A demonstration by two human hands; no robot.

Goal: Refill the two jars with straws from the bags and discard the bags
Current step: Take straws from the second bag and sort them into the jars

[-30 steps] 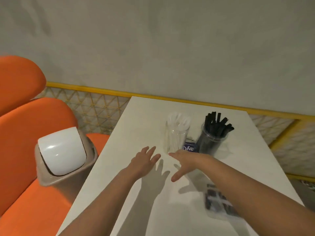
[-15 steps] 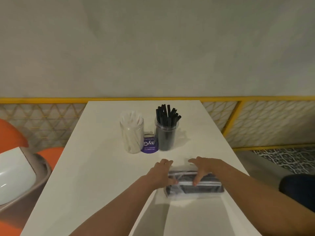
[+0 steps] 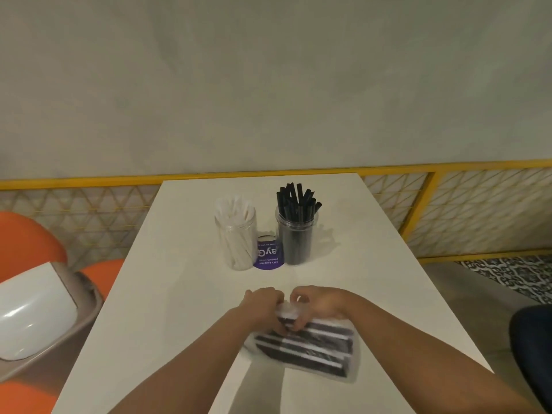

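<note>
A clear plastic bag of black straws lies on the white table near its front edge. My left hand and my right hand both pinch the bag's top end, fingers curled, close together. Farther back stand two clear jars: the left jar holds white straws, the right jar holds black straws that stick out above its rim.
A purple printed card stands between the jars. A brown bin with a white swing lid sits on the orange seat left of the table. A yellow-framed lattice rail runs behind the table.
Both hands went from reaching near the jars to the black-straw bag at the table's front. They now pinch its top end together, and the bag has tilted slightly.
</note>
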